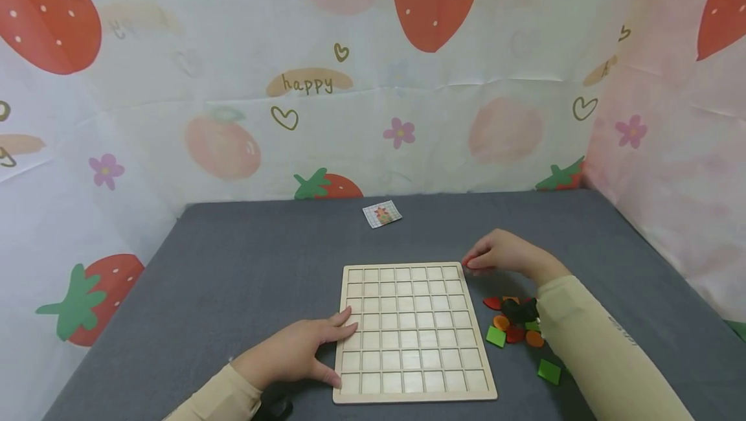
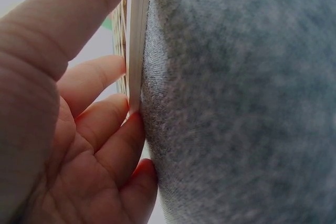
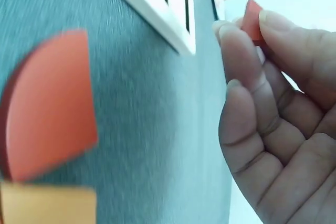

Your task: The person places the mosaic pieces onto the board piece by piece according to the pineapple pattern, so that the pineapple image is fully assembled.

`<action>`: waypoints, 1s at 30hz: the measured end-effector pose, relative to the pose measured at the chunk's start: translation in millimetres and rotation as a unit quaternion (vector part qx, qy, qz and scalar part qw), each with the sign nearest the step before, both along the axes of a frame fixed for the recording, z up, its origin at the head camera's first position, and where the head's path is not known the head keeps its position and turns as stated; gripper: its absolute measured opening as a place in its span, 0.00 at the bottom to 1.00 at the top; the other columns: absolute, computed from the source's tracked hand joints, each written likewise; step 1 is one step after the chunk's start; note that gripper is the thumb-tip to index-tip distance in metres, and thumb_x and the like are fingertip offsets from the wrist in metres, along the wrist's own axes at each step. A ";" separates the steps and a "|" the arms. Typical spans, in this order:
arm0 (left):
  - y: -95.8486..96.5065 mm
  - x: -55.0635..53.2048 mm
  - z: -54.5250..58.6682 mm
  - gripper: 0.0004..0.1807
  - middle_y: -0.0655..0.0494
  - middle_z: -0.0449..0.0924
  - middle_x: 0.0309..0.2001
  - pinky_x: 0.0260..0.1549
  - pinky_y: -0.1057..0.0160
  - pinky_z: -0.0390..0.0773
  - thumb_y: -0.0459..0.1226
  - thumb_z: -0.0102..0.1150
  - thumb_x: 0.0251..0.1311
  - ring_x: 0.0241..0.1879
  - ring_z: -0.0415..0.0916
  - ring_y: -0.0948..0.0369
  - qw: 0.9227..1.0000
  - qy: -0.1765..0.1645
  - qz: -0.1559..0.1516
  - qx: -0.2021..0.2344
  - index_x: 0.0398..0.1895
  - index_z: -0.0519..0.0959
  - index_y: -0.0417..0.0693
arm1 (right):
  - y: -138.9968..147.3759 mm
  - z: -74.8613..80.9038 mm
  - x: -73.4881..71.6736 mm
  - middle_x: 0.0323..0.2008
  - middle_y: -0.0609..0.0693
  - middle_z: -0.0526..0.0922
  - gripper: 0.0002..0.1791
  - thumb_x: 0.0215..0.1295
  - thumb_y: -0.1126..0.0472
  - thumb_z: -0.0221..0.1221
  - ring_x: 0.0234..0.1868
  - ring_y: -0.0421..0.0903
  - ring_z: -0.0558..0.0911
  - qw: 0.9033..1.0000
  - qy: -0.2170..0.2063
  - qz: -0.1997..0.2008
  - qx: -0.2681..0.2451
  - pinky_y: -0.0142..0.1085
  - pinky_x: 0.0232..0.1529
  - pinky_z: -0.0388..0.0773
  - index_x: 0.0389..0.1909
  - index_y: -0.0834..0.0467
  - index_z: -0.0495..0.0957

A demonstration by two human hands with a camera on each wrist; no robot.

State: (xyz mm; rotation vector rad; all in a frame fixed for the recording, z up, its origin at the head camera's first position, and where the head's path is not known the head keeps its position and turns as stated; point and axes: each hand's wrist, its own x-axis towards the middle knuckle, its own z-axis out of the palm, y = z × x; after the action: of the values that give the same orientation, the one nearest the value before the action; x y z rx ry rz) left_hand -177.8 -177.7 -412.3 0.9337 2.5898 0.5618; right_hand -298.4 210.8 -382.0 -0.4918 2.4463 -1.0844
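A pale wooden grid board [image 1: 415, 325] with rows of square cells lies on the grey cloth. My left hand [image 1: 303, 348] rests on its left edge, fingers spread over the rim and thumb near the bottom corner. In the left wrist view the fingertips [image 2: 119, 66] touch the board's side. Close to the board's top right corner, my right hand [image 1: 507, 256] pinches a small red piece [image 3: 252, 20] between thumb and fingers. Part of that piece is hidden by the fingertips. Below the right hand lies a loose pile with a red quarter-round piece [image 3: 55, 106] and an orange square [image 3: 50, 203].
Right of the board lie a green square [image 1: 496, 336], an orange round piece [image 1: 535, 339] and another green square [image 1: 550, 372] near my sleeve. A small picture card [image 1: 382, 214] sits at the back of the table. Printed curtains [image 1: 437, 110] hang behind.
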 end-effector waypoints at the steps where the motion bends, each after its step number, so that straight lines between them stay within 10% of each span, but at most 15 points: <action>1: 0.0 0.0 -0.1 0.48 0.53 0.53 0.69 0.57 0.56 0.64 0.58 0.67 0.38 0.64 0.60 0.56 1.000 0.000 0.000 0.000 0.66 0.63 0.54 | -3.3 -0.4 -0.4 0.37 0.54 0.84 0.12 0.60 0.61 0.59 0.35 0.46 0.83 1.000 -0.002 0.004 -0.003 0.38 0.39 0.78 0.41 0.63 0.82; 30: -0.2 -1.2 -3.0 0.48 0.53 0.52 0.70 0.58 0.55 0.63 0.58 0.66 0.38 0.65 0.58 0.56 1.000 -0.008 0.006 0.002 0.66 0.62 0.55 | -94.3 -15.1 -8.3 0.26 0.47 0.82 0.05 0.59 0.61 0.60 0.30 0.45 0.76 0.999 0.034 -0.020 0.022 0.37 0.31 0.73 0.26 0.53 0.82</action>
State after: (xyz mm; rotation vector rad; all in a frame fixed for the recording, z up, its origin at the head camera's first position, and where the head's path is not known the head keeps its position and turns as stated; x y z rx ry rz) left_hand -179.1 -177.9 -415.3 0.9128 2.5822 0.5750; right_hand -306.7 116.5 -397.2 -0.4745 2.5431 -1.0434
